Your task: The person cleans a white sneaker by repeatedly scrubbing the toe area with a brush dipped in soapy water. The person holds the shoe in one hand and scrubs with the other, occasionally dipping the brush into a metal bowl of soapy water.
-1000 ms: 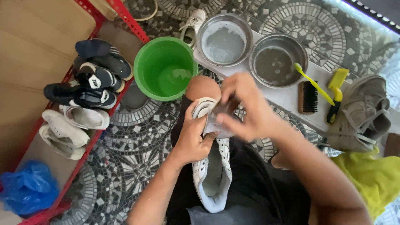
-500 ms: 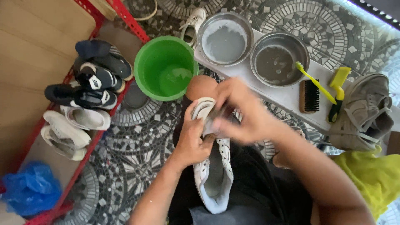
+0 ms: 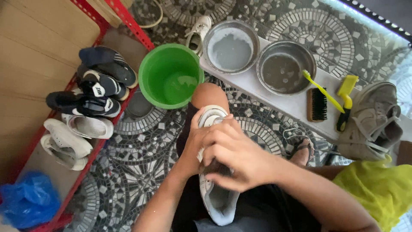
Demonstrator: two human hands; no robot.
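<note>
Both hands are clamped on the white low-top sneaker lying along the person's lap, toe pointing toward the knee, heel opening toward the camera. The left hand wraps the shoe's side from the left, fingers curled tight on the upper; the right hand closes over the top, pressing something dark against the shoe, though what exactly is hidden under the fingers. The sneaker looks pale grey-white, with a rounded rubber toe cap and an open, unlaced mouth. Just beyond the knee stands one round green plastic bucket with a little water in it. On the long white board behind sit two round metal basins, one milky, one murky. Beside them: one black-bristled wooden scrub brush, one yellow toothbrush, one yellow-handled brush. At the right end rests one grey-beige lace-up shoe. Left, the red metal rack holds several dark and white shoes; one blue plastic bag sits at its near end. One small white sneaker lies behind the bucket.
</note>
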